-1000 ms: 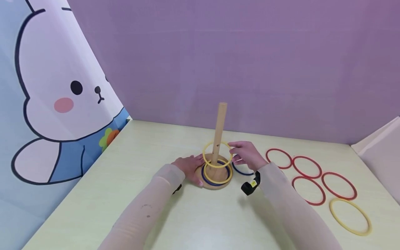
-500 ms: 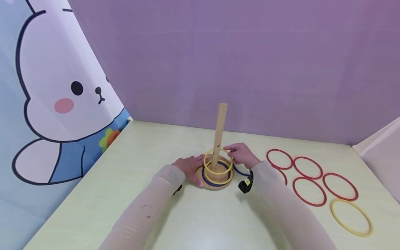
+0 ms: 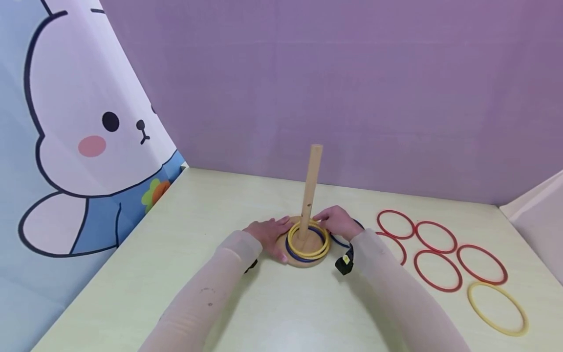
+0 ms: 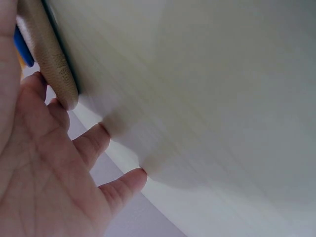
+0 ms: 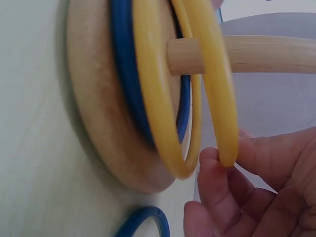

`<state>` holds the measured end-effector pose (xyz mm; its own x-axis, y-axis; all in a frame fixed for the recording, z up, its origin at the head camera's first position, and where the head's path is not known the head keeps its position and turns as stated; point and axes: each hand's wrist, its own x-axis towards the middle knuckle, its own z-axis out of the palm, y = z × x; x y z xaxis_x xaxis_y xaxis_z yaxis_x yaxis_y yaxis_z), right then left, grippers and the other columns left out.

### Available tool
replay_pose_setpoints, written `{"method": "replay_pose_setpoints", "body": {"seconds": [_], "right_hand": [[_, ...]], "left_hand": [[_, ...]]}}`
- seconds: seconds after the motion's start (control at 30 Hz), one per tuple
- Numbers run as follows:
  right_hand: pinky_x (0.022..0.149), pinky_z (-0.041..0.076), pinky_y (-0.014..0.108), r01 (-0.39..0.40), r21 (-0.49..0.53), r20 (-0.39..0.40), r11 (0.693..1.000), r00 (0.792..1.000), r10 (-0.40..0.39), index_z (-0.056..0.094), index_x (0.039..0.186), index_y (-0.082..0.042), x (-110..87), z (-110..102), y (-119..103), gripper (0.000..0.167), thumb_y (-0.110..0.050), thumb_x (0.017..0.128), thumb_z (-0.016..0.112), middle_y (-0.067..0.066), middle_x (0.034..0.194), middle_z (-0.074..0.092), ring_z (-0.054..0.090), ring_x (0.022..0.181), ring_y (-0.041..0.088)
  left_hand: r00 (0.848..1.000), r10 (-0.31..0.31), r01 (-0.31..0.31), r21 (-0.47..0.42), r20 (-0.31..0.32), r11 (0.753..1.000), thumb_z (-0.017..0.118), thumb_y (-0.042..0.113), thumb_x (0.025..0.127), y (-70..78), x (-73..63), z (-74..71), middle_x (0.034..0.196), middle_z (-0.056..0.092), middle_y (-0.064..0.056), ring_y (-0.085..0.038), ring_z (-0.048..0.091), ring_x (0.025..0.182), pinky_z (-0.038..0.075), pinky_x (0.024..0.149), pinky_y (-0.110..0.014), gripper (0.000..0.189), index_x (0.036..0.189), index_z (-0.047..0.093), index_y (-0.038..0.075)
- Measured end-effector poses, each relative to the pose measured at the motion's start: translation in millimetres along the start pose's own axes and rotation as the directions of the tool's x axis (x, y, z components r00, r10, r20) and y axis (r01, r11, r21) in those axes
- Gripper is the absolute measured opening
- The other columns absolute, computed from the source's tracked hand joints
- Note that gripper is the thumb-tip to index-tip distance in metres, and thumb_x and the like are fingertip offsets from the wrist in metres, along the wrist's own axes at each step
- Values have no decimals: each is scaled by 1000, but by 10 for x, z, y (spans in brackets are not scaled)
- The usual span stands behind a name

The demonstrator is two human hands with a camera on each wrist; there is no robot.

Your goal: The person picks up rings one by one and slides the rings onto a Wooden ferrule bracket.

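Note:
A wooden post [image 3: 310, 181] stands upright on a round wooden base [image 3: 301, 265] in the head view. My left hand [image 3: 267, 237] rests at the base's left edge, fingers extended; in the left wrist view, some fingertips touch its rim and others meet the table. My right hand [image 3: 338, 221] pinches a yellow ring [image 5: 220, 84] between thumb and fingers. That ring encircles the post, slightly tilted, just above another yellow ring [image 5: 154, 98]. Beneath these, a blue ring [image 5: 126, 74] lies on the base. Another blue ring [image 5: 143, 212] lies on the table beside the base, partly hidden by my right hand.
Several red rings [image 3: 396, 211] lie flat on the table to the right, one partly covered by my right sleeve. A yellow ring [image 3: 512, 334] lies nearest the front right. A purple backdrop [image 3: 352, 98] rises behind the table; a printed cloth [image 3: 66, 122] hangs at left.
My right hand has lowered the yellow ring along the post, from well above the other rings to just over them. The left hand has stayed at the base.

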<state>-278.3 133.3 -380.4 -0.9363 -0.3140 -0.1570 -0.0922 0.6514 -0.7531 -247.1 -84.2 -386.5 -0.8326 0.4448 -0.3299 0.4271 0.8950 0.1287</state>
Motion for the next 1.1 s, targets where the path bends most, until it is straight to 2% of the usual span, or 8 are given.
{"method": "replay_pose_setpoints", "body": {"seconds": [0.23,0.4,0.53,0.63,0.83,1.1], "right_hand": [[64,49,27,13,-68,0,998,1000,-13,69,107,6,14,-1,15,23,3,86,59,13,94,70,58,72,16],[73,52,34,39,-124,-10,992,999,-41,68,111,5,12,-76,43,27,-1,85,63,13,93,68,62,79,20],[79,52,41,99,-216,-37,971,993,-110,66,113,5,-11,-222,123,29,-4,86,65,17,96,68,64,85,27],[83,49,45,105,-302,-52,948,991,-127,66,115,3,-27,-347,221,29,-7,87,65,19,104,66,61,95,31],[93,46,50,104,-391,22,914,994,-104,60,125,2,-12,-513,411,39,-1,86,65,26,119,59,54,112,40],[98,42,52,27,-406,107,914,994,18,53,135,-3,34,-527,550,49,4,87,60,26,137,47,44,124,41]], "left_hand": [[1000,10,-10,-13,0,1000,77,53,73,0,-9,-17,159,18,7,-31,27,141,37,101,-57,98,153,26,28],[1000,0,0,-13,6,1000,77,53,73,-4,-14,-16,159,17,8,-30,26,141,36,102,-56,98,153,25,29],[1000,-10,10,-6,9,1000,78,53,73,-2,2,-12,159,16,9,-29,26,141,37,101,-55,99,153,25,29],[1000,-15,15,-1,9,1000,78,53,72,-5,11,-9,159,16,10,-28,26,142,38,100,-55,100,153,25,30],[1000,-20,20,3,14,1000,78,54,72,-16,28,10,159,15,11,-28,26,142,39,100,-55,100,153,24,31],[1000,-8,8,-15,9,1000,77,53,73,-11,11,-2,159,16,9,-29,25,142,38,101,-54,99,153,24,30]]}}
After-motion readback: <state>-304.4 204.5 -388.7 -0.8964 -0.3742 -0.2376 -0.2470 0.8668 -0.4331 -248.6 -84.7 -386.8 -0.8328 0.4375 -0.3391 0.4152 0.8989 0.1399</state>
